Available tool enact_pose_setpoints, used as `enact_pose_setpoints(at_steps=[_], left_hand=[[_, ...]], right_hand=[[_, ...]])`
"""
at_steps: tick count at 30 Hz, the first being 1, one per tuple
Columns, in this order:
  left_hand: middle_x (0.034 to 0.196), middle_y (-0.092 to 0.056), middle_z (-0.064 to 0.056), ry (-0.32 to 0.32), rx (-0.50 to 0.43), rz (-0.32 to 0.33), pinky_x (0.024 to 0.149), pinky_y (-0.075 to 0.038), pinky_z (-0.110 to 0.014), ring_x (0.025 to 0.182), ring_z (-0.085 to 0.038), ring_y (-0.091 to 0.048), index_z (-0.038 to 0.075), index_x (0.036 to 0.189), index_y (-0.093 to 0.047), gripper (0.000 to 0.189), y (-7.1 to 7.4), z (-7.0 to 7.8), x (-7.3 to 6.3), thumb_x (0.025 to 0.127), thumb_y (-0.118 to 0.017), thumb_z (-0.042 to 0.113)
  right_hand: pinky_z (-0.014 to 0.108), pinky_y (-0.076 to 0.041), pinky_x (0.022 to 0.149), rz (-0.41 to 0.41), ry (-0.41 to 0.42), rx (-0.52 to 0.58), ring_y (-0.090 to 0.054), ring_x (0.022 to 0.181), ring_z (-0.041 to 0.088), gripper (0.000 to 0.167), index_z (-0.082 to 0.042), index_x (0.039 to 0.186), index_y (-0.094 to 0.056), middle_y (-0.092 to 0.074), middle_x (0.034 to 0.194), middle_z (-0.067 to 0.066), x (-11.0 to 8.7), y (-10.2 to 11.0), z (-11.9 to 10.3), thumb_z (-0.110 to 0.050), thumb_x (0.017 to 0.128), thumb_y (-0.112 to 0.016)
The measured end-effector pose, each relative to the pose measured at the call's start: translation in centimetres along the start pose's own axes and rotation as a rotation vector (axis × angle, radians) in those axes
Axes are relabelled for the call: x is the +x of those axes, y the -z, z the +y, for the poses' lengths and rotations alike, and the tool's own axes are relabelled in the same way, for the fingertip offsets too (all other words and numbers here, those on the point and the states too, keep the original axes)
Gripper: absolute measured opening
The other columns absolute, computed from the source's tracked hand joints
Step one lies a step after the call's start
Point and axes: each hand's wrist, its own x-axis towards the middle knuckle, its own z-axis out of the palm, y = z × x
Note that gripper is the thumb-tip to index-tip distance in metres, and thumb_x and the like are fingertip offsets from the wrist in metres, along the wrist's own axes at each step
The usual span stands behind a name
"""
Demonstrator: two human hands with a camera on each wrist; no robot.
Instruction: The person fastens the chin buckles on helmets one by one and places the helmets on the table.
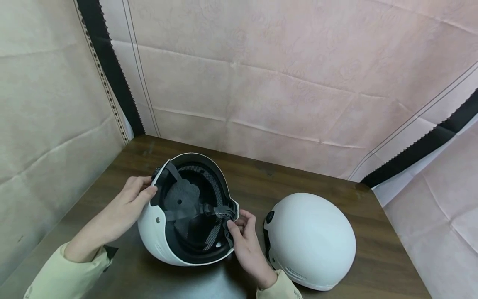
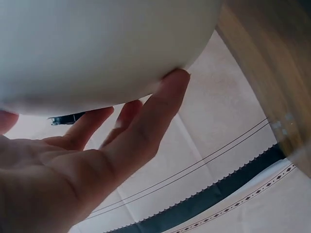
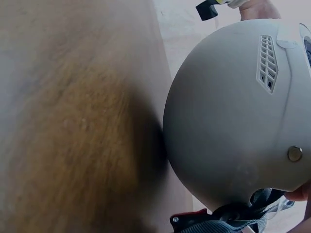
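Nearest us, the left sleeve [image 1: 61, 276] leads to the left hand [image 1: 127, 203], holding the upturned helmet [image 1: 158, 241] by its left edge. It lies between the hands on the bench [image 1: 377, 245], hollow facing us — its dark straps [image 3: 216, 226] nearer the right hand [image 1: 248, 247], which pinches the right edge, perhaps strap too; we can't quite tell. Further right sits a second helmet [image 1: 313, 241].
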Motion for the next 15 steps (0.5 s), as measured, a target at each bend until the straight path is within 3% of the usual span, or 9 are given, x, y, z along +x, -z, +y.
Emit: enact_pose_setpoints(at_steps=[9,15], left_hand=[[0.130,-0.029,-0.023,0.026,0.002,0.057,0.089,-0.037,-0.052,0.113,-0.038,-0.038,-0.010,0.138,-0.035,0.057,-0.65,-0.18,0.16,0.107,-0.027,0.037],[0.127,-0.031,-0.023,0.071,0.028,0.088,0.085,-0.037,-0.050,0.108,-0.037,-0.040,-0.009,0.133,-0.040,0.056,-0.92,-0.48,0.29,0.106,-0.021,0.037]], right_hand=[[0.041,-0.038,0.094,0.018,-0.019,0.037,-0.049,0.107,0.022,0.050,-0.007,0.139,-0.026,-0.048,0.124,0.016,0.40,0.26,-0.41,-0.032,0.103,-0.048],[0.038,-0.039,0.091,0.026,-0.008,0.061,-0.051,0.104,0.021,0.045,-0.009,0.139,-0.026,-0.049,0.120,0.015,0.45,0.42,-0.94,-0.023,0.102,-0.049]])
